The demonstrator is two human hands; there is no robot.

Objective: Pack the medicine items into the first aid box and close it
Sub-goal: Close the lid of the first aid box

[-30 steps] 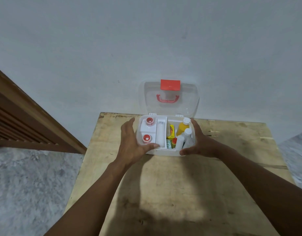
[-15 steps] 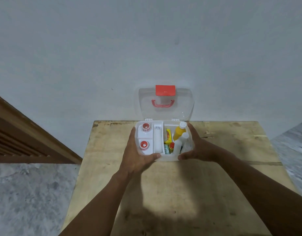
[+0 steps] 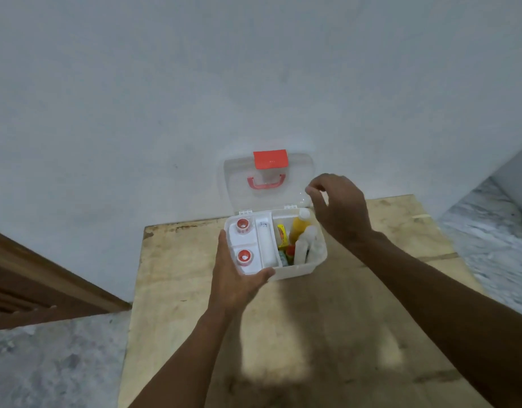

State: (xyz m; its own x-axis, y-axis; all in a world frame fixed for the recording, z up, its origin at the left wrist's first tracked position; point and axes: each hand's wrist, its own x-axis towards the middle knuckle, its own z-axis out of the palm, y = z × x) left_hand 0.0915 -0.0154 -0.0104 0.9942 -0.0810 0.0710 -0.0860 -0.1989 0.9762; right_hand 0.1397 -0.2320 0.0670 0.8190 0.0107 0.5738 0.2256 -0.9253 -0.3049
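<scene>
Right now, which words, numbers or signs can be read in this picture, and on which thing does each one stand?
Nothing can be read with certainty.
On the red latch of the lid: tiny pale marks, too small.
On the white tray in the first aid box: dark scribble, blurred.
On the yellow packet: red print, blurred.

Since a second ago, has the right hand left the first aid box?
Yes. The right hand came off the right wall of the first aid box and rose to the right edge of its lid.
</scene>
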